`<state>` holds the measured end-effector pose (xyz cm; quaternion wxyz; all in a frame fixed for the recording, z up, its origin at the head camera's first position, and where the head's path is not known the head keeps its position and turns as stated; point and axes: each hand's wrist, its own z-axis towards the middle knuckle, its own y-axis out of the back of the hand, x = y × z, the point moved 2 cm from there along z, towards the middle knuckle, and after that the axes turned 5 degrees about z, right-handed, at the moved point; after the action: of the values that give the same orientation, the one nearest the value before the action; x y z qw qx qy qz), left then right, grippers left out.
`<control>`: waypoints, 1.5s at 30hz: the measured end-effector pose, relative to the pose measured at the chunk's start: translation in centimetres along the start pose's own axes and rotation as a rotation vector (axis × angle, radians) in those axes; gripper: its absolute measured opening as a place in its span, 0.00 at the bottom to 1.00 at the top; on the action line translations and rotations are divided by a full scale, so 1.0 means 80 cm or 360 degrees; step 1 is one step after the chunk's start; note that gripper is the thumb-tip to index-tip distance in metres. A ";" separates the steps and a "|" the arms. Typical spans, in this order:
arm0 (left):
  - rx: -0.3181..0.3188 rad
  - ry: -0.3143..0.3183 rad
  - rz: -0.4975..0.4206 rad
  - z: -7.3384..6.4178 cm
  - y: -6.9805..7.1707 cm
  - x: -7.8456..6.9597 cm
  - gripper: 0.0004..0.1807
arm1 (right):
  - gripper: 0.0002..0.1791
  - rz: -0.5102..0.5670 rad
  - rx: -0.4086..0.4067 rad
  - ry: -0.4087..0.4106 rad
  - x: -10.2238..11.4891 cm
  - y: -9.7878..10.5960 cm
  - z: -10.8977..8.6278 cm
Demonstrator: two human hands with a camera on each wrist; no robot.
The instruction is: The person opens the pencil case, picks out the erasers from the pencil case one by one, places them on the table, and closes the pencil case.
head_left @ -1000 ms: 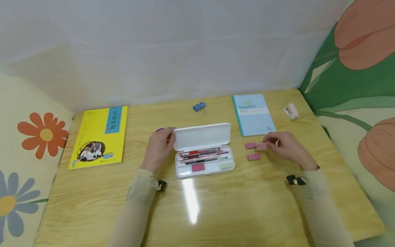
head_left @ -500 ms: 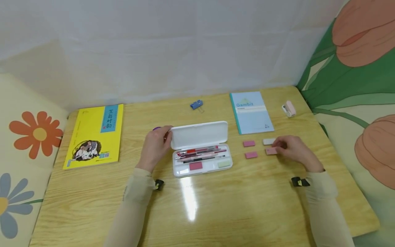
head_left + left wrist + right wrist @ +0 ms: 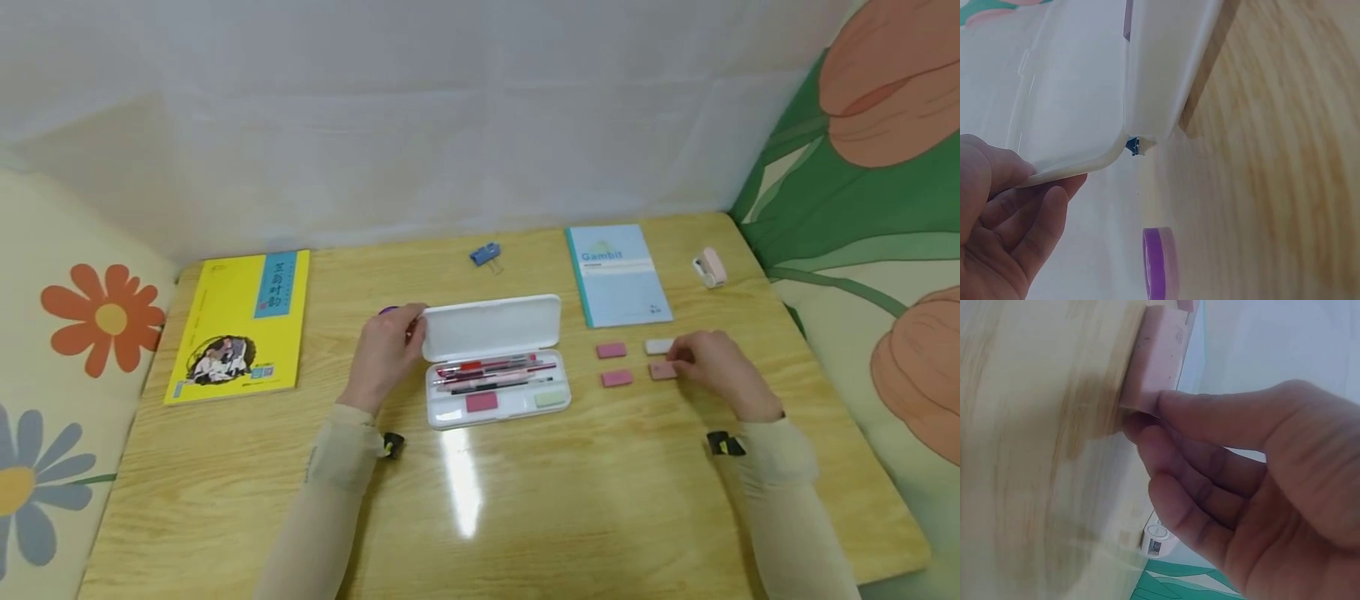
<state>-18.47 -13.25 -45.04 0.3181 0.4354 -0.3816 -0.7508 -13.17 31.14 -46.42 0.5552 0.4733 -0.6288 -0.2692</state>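
My left hand (image 3: 384, 354) pinches the left corner of the raised lid (image 3: 1072, 94) of a white pencil case (image 3: 517, 408). Inside the case lie several pens (image 3: 491, 377), a deep pink eraser (image 3: 482, 402) and a pale green eraser (image 3: 550, 399). On the right, my right hand (image 3: 723, 375) pinches the near end of a light pink eraser (image 3: 1155, 359) between thumb and fingers, down at the table. A white eraser (image 3: 658, 346) lies just behind it. To its left are two pink erasers, one farther back (image 3: 611, 351) and one nearer (image 3: 617, 378).
A purple-edged tape roll (image 3: 1159, 262) stands behind my left hand. Farther back are a blue binder clip (image 3: 484, 254), a light blue notebook (image 3: 621, 275) and a small pink-and-white device (image 3: 709, 267). A yellow book (image 3: 240, 325) lies at the left of the wooden table (image 3: 562, 517).
My right hand has carried the light pink eraser rightward and nearer, away from the two pink ones, exposing the white eraser. Over the last half second it barely moves. My left hand stays on the lid.
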 end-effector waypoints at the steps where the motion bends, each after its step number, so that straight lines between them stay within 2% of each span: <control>1: -0.0005 -0.0004 0.0003 0.000 0.000 0.000 0.11 | 0.04 -0.0009 -0.0005 0.0002 0.001 -0.001 0.001; 8: 0.0012 -0.0010 0.0034 -0.001 0.002 -0.002 0.12 | 0.05 -0.0068 -0.0040 -0.0003 0.010 0.001 -0.001; 11: 0.0008 -0.0015 0.0022 -0.001 0.003 -0.003 0.11 | 0.07 -0.0117 -0.0067 -0.0004 0.024 0.007 -0.003; 13: 0.0001 -0.0013 0.0018 -0.001 0.004 -0.003 0.11 | 0.08 -0.0140 -0.0084 0.0049 0.042 0.010 -0.001; 17: -0.0008 -0.0001 0.0029 -0.004 0.006 -0.003 0.11 | 0.07 -0.0164 -0.0132 0.0245 0.088 0.009 0.008; 20: 0.0003 0.0001 0.0036 -0.005 0.007 -0.003 0.11 | 0.08 -0.0119 -0.0183 0.0415 0.121 -0.001 0.014; 27: 0.0017 -0.0006 0.0031 -0.005 0.010 -0.007 0.11 | 0.10 0.0045 -0.0290 0.0930 0.179 -0.036 0.023; 30: 0.0016 -0.0011 0.0038 -0.004 0.011 -0.007 0.12 | 0.10 0.0076 -0.0278 0.1049 0.197 -0.052 0.028; 34: 0.0006 -0.0025 0.0034 -0.001 0.011 -0.008 0.12 | 0.11 0.0043 -0.0197 0.1100 0.218 -0.072 0.034; 38: 0.0008 -0.0023 0.0032 -0.001 0.011 -0.007 0.12 | 0.11 -0.0080 -0.0120 0.1119 0.236 -0.092 0.038; 45: -0.0010 -0.0051 0.0036 -0.003 0.012 -0.006 0.11 | 0.12 -0.0237 -0.0071 0.1072 0.256 -0.117 0.043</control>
<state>-17.90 -13.42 -44.13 0.3219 0.4179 -0.3891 -0.7552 -12.36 8.37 -46.22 0.7206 0.5678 -0.3680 -0.1513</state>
